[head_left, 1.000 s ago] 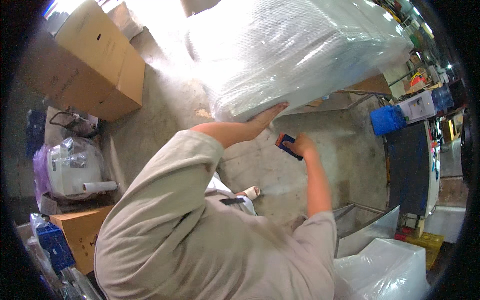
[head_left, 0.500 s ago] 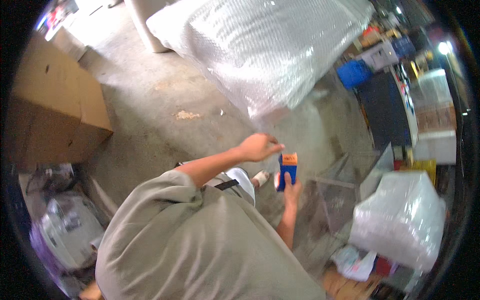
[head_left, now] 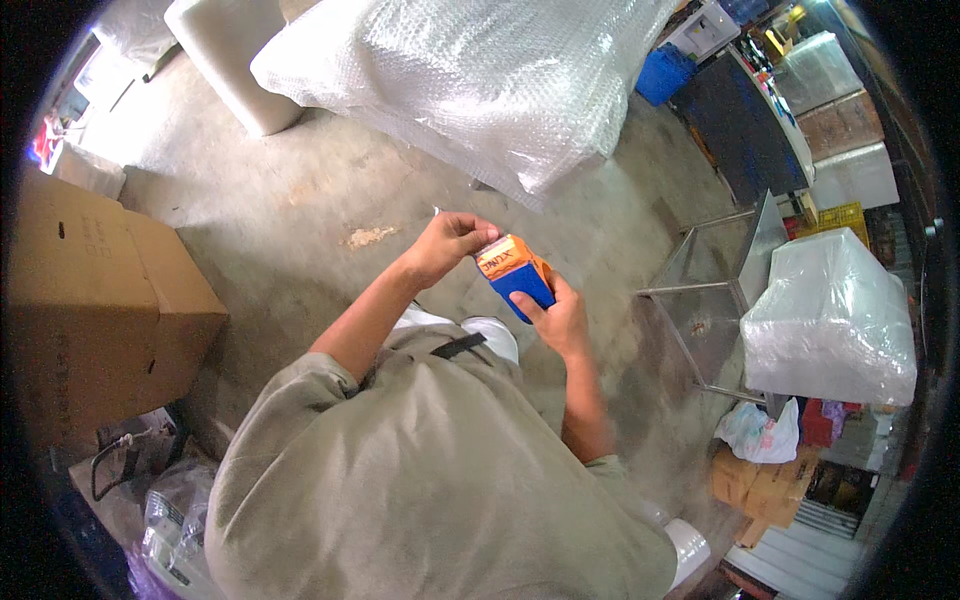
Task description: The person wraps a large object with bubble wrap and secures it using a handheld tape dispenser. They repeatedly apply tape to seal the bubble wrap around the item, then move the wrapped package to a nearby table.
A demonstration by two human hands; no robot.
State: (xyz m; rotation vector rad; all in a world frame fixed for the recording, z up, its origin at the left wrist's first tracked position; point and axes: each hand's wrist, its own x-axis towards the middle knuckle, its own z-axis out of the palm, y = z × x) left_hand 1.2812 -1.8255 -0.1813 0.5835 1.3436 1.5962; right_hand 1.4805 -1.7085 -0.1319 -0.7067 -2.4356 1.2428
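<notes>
In front of my body, my right hand is wrapped round what looks like a handheld tape dispenser, with a blue body and an orange end marked with dark handwriting. The thumb lies across the blue part. My left hand is at the orange end, thumb and forefinger pinched together by a pale strip there. What the pinch holds, if anything, is too small to make out. Beyond my hands stands a large bulky item covered in bubble wrap, its near corner pointing toward me.
A big cardboard box stands at the left. A white roll stands upright at the far left. On the right are a metal frame, a plastic-wrapped bundle, a blue bin and a white plastic bag.
My left hand has come to the dispenser's orange end, from just above it. The dispenser has moved left and up and now tilts. The whole view has shifted.
</notes>
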